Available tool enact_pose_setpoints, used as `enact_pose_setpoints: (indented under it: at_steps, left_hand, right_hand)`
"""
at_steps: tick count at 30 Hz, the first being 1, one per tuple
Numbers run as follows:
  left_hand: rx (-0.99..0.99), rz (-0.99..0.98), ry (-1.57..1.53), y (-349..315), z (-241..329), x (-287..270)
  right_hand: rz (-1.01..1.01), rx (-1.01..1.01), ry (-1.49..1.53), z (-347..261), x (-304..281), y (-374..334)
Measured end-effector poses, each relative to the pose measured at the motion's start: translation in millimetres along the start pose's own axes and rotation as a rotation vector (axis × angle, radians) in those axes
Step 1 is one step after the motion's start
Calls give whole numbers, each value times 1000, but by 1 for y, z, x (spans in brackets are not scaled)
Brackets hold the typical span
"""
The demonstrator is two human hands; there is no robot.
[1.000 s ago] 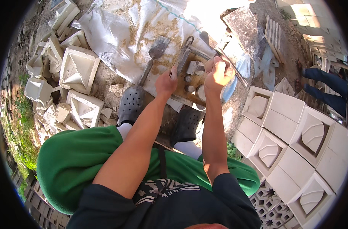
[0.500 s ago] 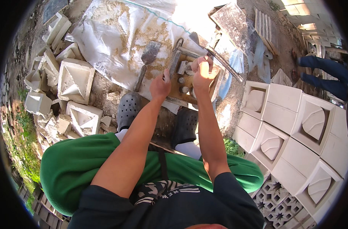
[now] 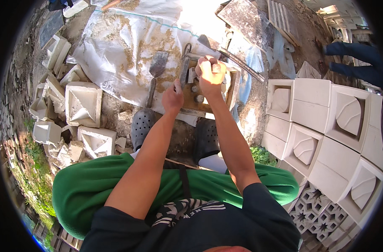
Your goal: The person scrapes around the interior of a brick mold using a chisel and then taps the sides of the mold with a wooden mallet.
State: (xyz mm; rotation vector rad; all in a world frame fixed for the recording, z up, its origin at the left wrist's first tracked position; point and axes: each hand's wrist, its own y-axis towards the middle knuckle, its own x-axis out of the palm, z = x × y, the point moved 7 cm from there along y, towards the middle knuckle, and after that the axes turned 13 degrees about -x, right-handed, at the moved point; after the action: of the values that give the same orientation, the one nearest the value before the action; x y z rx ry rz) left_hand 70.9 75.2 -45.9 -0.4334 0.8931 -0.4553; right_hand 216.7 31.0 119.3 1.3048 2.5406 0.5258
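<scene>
A shallow box-like mould (image 3: 234, 90) with a wooden-looking rim lies on the ground in front of my feet. Round pale knobs (image 3: 199, 98) and a small grey block (image 3: 192, 75) show inside it. My left hand (image 3: 173, 99) is closed at the mould's left side, its thumb up along the rim. Over the middle of the mould, my right hand (image 3: 211, 77) makes a fist; whatever it grips is hidden. A trowel (image 3: 158, 64) with mortar-grey blade lies left of the mould, its handle towards me.
White sheeting (image 3: 116, 54) with sandy residue spreads ahead. Cast blocks (image 3: 83, 103) and broken pieces pile up at left; pale blocks (image 3: 312, 94) stand stacked at right. Metal bars (image 3: 241, 64) lie beyond the mould. Another person's legs (image 3: 355, 59) show at far right.
My right fist has shifted left over the mould and turned slightly. My left hand stays at the mould's left side. The view has tilted, bringing a brown handle into the top left.
</scene>
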Motion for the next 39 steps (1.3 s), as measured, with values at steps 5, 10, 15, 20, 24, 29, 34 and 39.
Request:
enact_pose_setpoints:
  at_steps: [5, 10, 15, 20, 24, 29, 34, 39]
  left_hand:
    - [-23, 27, -3, -4, 1, 1]
    - [-31, 48, 20, 2, -3, -6]
    - [-4, 46, -22, 0, -2, -5]
    - [-39, 13, -16, 3, -7, 0]
    - [-58, 86, -28, 1, -9, -6]
    - [-73, -1, -70, -1, -5, -2]
    - [-50, 30, -98, -2, -9, -4]
    - [-75, -23, -14, -4, -5, -3]
  right_hand:
    - [187, 70, 121, 10, -14, -14]
    - [212, 28, 218, -3, -13, -8]
    - [61, -32, 55, -2, -12, 1]
    - [69, 40, 30, 5, -9, -17]
    - [125, 8, 68, -13, -16, -23]
    - [82, 42, 96, -13, -16, -11]
    - [33, 88, 138, 2, -10, -9]
    - [202, 3, 360, -7, -26, -16]
